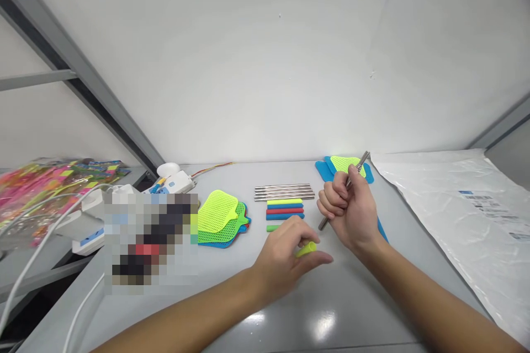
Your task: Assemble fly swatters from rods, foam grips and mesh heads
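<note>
My right hand (351,207) is wrapped round a thin metal rod (326,223) that slants up to the right. In my left hand (285,256) is a yellow-green plastic handle tube (306,249), its open end facing up and right. Behind the hands, several metal rods (284,193) lie in a row. Coloured handle tubes (285,211) in yellow, blue, red and green lie just in front of them. Left of these is a fanned stack of fly swatter heads (218,211), yellow-green on top. Past my right hand lie more swatters (348,165), blue and yellow-green.
A white plastic mailer bag (451,215) covers the right side of the grey table (232,309). At the left are power strips and plugs (178,183) with white cables, a blurred patch, and packaged colourful goods (49,193). A wall stands behind.
</note>
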The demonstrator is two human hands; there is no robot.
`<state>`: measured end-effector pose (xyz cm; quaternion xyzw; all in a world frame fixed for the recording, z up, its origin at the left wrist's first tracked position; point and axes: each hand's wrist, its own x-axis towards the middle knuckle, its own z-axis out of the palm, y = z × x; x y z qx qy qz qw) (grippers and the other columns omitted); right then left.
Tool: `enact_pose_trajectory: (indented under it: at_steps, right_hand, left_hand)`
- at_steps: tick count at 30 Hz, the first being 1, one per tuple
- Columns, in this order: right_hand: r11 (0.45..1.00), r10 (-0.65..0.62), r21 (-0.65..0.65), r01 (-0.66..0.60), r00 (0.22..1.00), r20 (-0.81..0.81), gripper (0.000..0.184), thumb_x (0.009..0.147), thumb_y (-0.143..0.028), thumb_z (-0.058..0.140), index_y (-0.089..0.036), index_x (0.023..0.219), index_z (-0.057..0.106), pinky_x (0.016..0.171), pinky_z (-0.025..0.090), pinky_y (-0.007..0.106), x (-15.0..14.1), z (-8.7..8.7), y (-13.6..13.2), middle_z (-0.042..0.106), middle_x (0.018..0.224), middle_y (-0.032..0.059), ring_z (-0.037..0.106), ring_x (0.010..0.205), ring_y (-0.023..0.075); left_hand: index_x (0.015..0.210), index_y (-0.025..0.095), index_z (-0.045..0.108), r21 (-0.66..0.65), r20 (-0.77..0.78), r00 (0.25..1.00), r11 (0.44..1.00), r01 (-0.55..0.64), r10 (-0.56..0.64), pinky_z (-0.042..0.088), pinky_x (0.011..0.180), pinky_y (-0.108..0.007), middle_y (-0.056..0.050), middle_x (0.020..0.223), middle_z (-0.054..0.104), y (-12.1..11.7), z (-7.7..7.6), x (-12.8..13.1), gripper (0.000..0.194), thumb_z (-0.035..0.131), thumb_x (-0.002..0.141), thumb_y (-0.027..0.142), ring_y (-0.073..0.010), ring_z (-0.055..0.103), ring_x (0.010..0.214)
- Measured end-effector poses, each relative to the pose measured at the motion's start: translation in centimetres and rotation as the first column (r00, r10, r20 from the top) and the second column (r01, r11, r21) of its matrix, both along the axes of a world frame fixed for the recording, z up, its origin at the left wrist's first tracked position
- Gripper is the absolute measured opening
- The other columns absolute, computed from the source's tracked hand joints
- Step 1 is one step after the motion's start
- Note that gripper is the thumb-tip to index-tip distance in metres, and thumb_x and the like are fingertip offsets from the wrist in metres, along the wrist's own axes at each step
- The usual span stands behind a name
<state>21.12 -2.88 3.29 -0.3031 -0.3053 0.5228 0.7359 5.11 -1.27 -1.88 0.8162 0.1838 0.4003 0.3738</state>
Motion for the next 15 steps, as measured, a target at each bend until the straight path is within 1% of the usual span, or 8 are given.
enact_pose_trajectory:
  at_steps: [1, 4, 6, 8, 9, 11, 13, 15]
  right_hand:
    - [1.000, -0.007, 0.007, 0.007, 1.000, -0.002, 0.049, 0.093, -0.050, 0.047, -0.021, 0.056, 0.034, 0.038, 0.024, 0.021, 0.0, 0.2, -0.1, 0.019, 0.048, -0.0082, 0.015, 0.041, 0.0077]
    - [0.999, -0.035, 0.031, 0.036, 0.999, -0.019, 0.049, 0.094, -0.049, 0.045, -0.021, 0.055, 0.033, 0.038, 0.024, 0.022, -0.2, 1.1, -0.7, 0.018, 0.048, -0.0079, 0.015, 0.040, 0.0079]
    - [0.997, -0.051, 0.058, 0.053, 0.998, -0.031, 0.049, 0.094, -0.048, 0.044, -0.021, 0.055, 0.032, 0.037, 0.023, 0.022, -0.6, 1.8, -1.1, 0.017, 0.048, -0.0076, 0.015, 0.040, 0.0080]
    - [0.996, -0.036, 0.081, 0.038, 0.999, -0.028, 0.049, 0.094, -0.048, 0.043, -0.021, 0.055, 0.032, 0.037, 0.023, 0.022, -1.2, 2.5, -1.5, 0.017, 0.048, -0.0074, 0.015, 0.040, 0.0079]
    - [0.996, -0.011, 0.089, 0.014, 1.000, -0.023, 0.049, 0.095, -0.048, 0.042, -0.021, 0.055, 0.033, 0.037, 0.023, 0.022, -1.6, 2.8, -1.7, 0.017, 0.048, -0.0074, 0.015, 0.040, 0.0078]
    - [0.993, 0.062, 0.101, -0.061, 0.998, -0.010, 0.049, 0.094, -0.049, 0.043, -0.021, 0.055, 0.033, 0.037, 0.021, 0.022, -2.4, 3.3, -2.0, 0.018, 0.047, -0.0074, 0.015, 0.039, 0.0076]
    - [0.985, 0.130, 0.115, -0.130, 0.991, 0.007, 0.050, 0.093, -0.049, 0.045, -0.021, 0.054, 0.033, 0.037, 0.020, 0.022, -3.1, 3.4, -2.1, 0.018, 0.045, -0.0075, 0.015, 0.039, 0.0072]
    - [0.975, 0.175, 0.131, -0.179, 0.984, 0.040, 0.050, 0.092, -0.049, 0.047, -0.020, 0.054, 0.032, 0.037, 0.019, 0.022, -3.7, 3.4, -2.1, 0.018, 0.044, -0.0075, 0.016, 0.039, 0.0068]
  left_hand:
    - [0.085, 0.020, 0.057, -0.026, -0.013, 1.000, 1.000, -0.008, 0.007, 0.042, 0.068, -0.027, 0.000, 0.075, 0.054, -0.1, -0.2, 0.3, 0.027, 0.062, 0.088, 0.047, -0.0136, 0.048, 0.070]
    - [0.082, 0.020, 0.052, -0.180, -0.054, 0.999, 0.984, -0.016, 0.006, 0.040, 0.069, -0.028, -0.001, 0.079, 0.052, -0.5, -1.1, 0.7, 0.031, 0.050, 0.094, 0.049, -0.0149, 0.049, 0.075]
    - [0.084, 0.021, 0.046, -0.289, -0.048, 0.997, 0.956, 0.048, -0.064, 0.039, 0.068, -0.027, -0.001, 0.081, 0.051, -0.8, -1.6, 0.6, 0.033, 0.041, 0.097, 0.051, -0.0146, 0.049, 0.074]
    - [0.087, 0.021, 0.041, -0.377, -0.043, 0.988, 0.918, 0.124, -0.151, 0.038, 0.066, -0.027, 0.000, 0.080, 0.050, -1.0, -1.9, 0.5, 0.032, 0.033, 0.099, 0.051, -0.0138, 0.048, 0.071]
    - [0.088, 0.021, 0.039, -0.402, -0.052, 0.981, 0.903, 0.152, -0.188, 0.037, 0.065, -0.027, 0.001, 0.079, 0.049, -1.2, -1.9, 0.4, 0.032, 0.032, 0.099, 0.051, -0.0134, 0.046, 0.069]
    - [0.091, 0.020, 0.040, -0.413, -0.084, 0.969, 0.893, 0.178, -0.232, 0.035, 0.065, -0.027, 0.001, 0.078, 0.046, -1.3, -1.5, 0.3, 0.033, 0.032, 0.099, 0.051, -0.0130, 0.041, 0.068]
    - [0.095, 0.018, 0.043, -0.407, -0.087, 0.964, 0.892, 0.195, -0.251, 0.033, 0.066, -0.027, 0.002, 0.079, 0.043, -1.4, -0.9, 0.3, 0.033, 0.034, 0.099, 0.050, -0.0130, 0.035, 0.069]
    - [0.095, 0.018, 0.044, -0.425, -0.074, 0.960, 0.880, 0.214, -0.269, 0.031, 0.065, -0.026, 0.003, 0.078, 0.039, -1.5, -0.4, 0.3, 0.030, 0.038, 0.098, 0.047, -0.0124, 0.031, 0.069]
